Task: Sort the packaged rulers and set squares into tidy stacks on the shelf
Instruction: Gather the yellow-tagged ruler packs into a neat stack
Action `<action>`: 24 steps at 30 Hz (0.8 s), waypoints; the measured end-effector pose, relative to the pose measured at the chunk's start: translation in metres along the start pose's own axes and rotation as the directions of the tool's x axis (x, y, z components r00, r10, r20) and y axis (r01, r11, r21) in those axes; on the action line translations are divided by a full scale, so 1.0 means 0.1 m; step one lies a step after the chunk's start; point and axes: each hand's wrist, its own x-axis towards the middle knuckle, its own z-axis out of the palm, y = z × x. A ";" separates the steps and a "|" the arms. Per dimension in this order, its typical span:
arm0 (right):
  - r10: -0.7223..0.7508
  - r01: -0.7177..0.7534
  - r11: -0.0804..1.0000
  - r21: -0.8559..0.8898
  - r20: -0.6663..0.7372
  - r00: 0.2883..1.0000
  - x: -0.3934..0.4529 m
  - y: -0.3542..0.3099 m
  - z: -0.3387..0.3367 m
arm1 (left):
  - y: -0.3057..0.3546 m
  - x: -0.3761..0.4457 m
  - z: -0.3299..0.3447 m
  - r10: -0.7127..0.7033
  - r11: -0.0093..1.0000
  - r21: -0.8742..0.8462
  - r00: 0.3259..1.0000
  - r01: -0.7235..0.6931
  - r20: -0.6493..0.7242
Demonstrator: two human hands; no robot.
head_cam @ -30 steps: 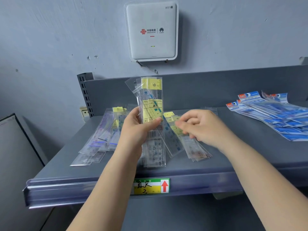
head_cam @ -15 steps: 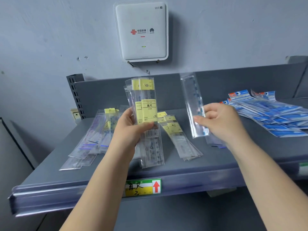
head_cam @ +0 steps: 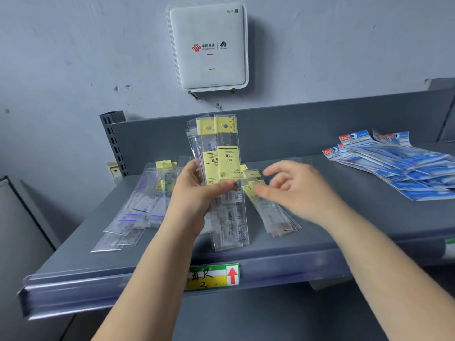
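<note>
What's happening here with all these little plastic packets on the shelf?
A person is sorting packaged rulers on a grey shelf. The left hand grips an upright bundle of yellow-labelled rulers, its lower end near the shelf's front. The right hand, open and holding nothing, hovers over a small pile of similar rulers lying flat. Another loose pile lies to the left, and blue-carded packets are fanned out on the right. A white WiFi box hangs on the wall above.

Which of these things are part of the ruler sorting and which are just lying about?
Part of the job:
held ruler packs in left hand
right hand
yellow-label rulers
clear packs
blue packs
shelf

Lying about:
WiFi box
price tag
</note>
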 end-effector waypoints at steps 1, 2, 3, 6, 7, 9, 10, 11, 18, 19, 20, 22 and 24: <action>-0.011 0.012 1.000 -0.004 0.069 0.998 -0.02 -0.07 0.10 | 0.00 0.00 0.00 0.004 1.000 0.003 1.000 -0.004 -0.001; -0.019 0.022 0.999 -0.029 0.109 0.994 -0.03 -0.12 0.20 | 0.00 -0.01 -0.01 0.008 1.000 0.008 1.000 -0.008 -0.001; -0.028 0.034 0.998 -0.050 0.114 0.993 -0.03 -0.15 0.27 | -0.01 -0.01 -0.01 0.011 1.000 0.015 1.000 -0.010 -0.004; -0.049 0.052 0.998 -0.029 0.073 0.996 0.03 -0.17 0.40 | 0.00 -0.03 -0.02 0.012 1.000 0.015 1.000 -0.012 -0.004; -0.043 0.044 0.999 -0.010 0.074 0.996 0.04 -0.17 0.41 | 0.01 -0.04 -0.02 0.011 1.000 0.016 1.000 -0.011 -0.006; -0.020 0.018 0.999 0.031 0.064 0.998 0.07 -0.14 0.42 | 0.02 -0.05 -0.03 0.008 1.000 0.017 1.000 -0.008 -0.018; -0.004 0.003 0.999 0.046 0.041 0.999 0.09 -0.11 0.40 | 0.02 -0.05 -0.03 0.002 1.000 0.012 1.000 -0.002 -0.030; 0.009 -0.010 0.998 0.056 0.011 1.000 0.10 -0.09 0.37 | 0.03 -0.06 -0.03 -0.007 1.000 0.001 0.999 0.007 -0.043; 0.063 -0.081 0.973 -0.216 -0.092 0.994 0.14 0.10 0.14 | 0.04 -0.02 -0.05 -0.047 0.999 0.007 0.998 0.047 -0.041; 0.076 -0.098 0.944 -0.315 -0.082 0.994 0.14 0.12 0.14 | 0.03 -0.02 -0.05 -0.042 0.999 0.014 0.998 0.042 -0.042; 0.098 -0.118 0.911 -0.396 -0.072 0.993 0.13 0.13 0.15 | 0.03 -0.02 -0.05 -0.039 0.999 0.015 0.998 0.040 -0.045; 0.115 -0.132 0.861 -0.492 -0.063 0.991 0.11 0.13 0.15 | 0.02 -0.03 -0.05 -0.036 0.999 0.023 0.998 0.037 -0.052; 0.047 -0.077 0.885 -0.459 -0.078 0.996 0.11 0.12 0.15 | 0.02 -0.03 -0.04 -0.025 0.999 0.037 0.998 0.027 -0.050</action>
